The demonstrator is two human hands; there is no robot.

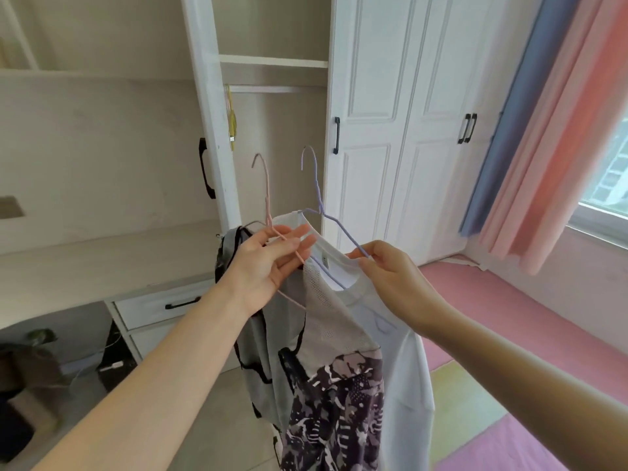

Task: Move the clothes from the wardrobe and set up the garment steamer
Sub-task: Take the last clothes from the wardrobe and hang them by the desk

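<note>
Left hand [268, 258] raised palm-up, fingers pinching thin pink wire hanger [268, 202], right hand [390, 270] outstretched, gripping lilac wire hanger [317, 192] carrying white T-shirt [401, 351]

This was a bedroom in a home. A built-in white wardrobe [272, 96] stood open at the upper centre of the frame, with a bare rail and shelf inside, and panelled doors [401, 130] with black handles ran on to its right. Pink and blue curtains [543, 130] hung beside a window [608, 185] at the right edge. Pastel floor mats [509, 334] (pink, with a yellow-green patch) covered the lower right, and white drawers [159, 305] sat at lower left.
</note>
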